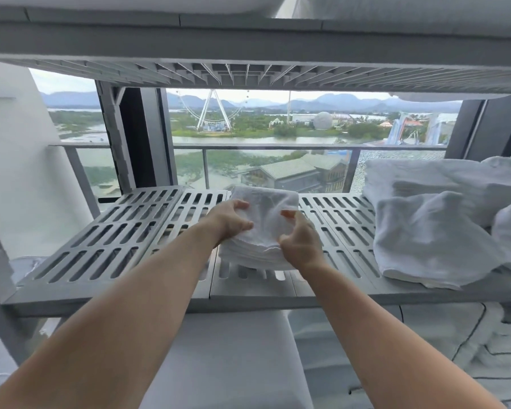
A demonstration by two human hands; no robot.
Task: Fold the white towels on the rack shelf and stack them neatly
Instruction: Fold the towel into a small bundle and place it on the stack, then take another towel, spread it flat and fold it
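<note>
Both hands, the left hand point(230, 221) and right hand point(300, 242), are pinching the soft, light folded towel point(263, 219) mid-shelf point(101, 237), fingers curled on its top layer, best gripped by the edges.

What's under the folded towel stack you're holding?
The slotted rack shelf lies under the folded towel stack. Both hands cover part of its top; anything hidden directly beneath cannot be seen.
</note>
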